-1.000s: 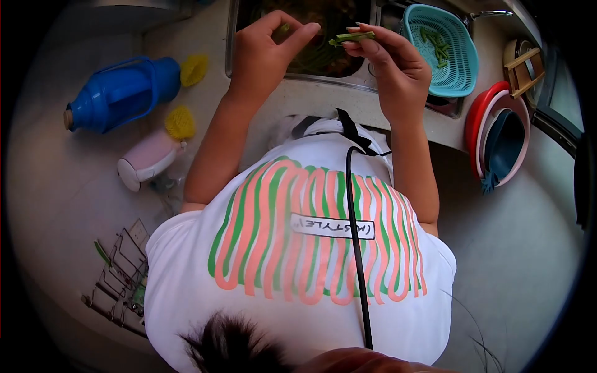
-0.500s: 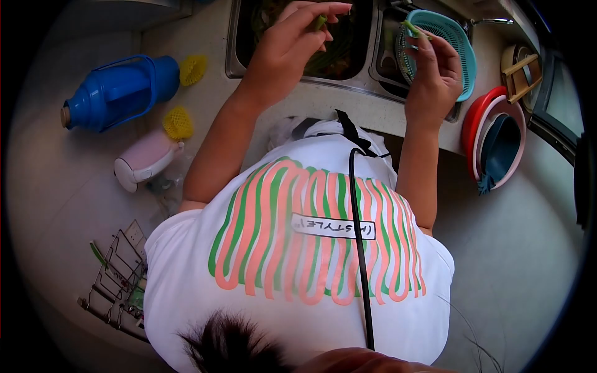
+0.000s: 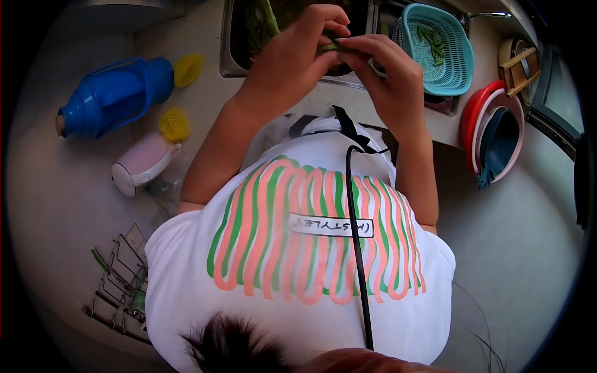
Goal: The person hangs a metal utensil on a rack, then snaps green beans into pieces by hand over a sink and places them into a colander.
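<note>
Over the front of the sink (image 3: 231,67), my left hand (image 3: 298,46) and my right hand (image 3: 388,71) meet with fingertips close together. Both pinch a green bean (image 3: 333,48), one hand at each side of it; the fingers cover most of its length. Behind my left hand, more long green beans (image 3: 266,17) lie in the dark sink basin. To the right of my right hand, a turquoise colander (image 3: 460,68) holds several short bean pieces (image 3: 433,46).
At left lie a blue thermos flask (image 3: 118,96), two yellow mesh-like objects (image 3: 186,69) and a pink-and-white kettle-like container (image 3: 143,161). A wire rack (image 3: 115,280) is lower left. Red and pink basins (image 3: 471,124) stand at right, near a faucet (image 3: 491,14). A black cable (image 3: 354,217) crosses the white shirt.
My right hand has moved left from the colander to my left hand, and both now grip one bean. Bean pieces in the colander are now uncovered.
</note>
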Demonstrator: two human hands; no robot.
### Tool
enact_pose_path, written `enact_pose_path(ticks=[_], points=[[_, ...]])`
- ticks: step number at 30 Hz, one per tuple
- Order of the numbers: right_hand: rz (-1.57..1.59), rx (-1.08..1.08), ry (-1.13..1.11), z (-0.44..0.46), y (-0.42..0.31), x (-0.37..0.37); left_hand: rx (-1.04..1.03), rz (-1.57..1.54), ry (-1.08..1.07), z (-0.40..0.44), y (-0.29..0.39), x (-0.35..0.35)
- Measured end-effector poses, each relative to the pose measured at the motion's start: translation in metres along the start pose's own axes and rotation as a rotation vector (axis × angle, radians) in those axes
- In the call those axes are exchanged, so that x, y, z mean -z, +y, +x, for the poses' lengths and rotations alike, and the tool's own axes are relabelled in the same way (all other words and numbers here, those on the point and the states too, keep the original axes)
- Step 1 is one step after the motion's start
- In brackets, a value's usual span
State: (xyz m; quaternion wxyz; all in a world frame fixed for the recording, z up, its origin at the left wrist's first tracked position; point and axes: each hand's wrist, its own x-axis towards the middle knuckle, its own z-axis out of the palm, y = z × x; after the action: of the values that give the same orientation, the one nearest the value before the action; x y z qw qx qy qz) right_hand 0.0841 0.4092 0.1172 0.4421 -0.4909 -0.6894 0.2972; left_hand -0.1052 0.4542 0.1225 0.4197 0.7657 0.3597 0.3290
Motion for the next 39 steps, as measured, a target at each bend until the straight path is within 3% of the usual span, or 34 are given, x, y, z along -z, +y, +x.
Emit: enact_pose_path(ticks=[4,8,17,39], points=[[0.158,-0.104,0.042,-0.003,0.003,-0.006,-0.067,0.055,0.073,-0.002,-0.002,0.006],[0.418,-0.217,0.050,-0.006,0.001,0.000,-0.218,0.348,0.055,-0.001,0.000,0.017],[0.629,-0.311,0.025,-0.010,-0.003,0.008,-0.363,0.388,0.070,0.001,0.007,0.025],[0.790,-0.255,-0.002,-0.015,0.001,0.013,-0.244,0.311,0.037,0.001,0.032,0.032]])
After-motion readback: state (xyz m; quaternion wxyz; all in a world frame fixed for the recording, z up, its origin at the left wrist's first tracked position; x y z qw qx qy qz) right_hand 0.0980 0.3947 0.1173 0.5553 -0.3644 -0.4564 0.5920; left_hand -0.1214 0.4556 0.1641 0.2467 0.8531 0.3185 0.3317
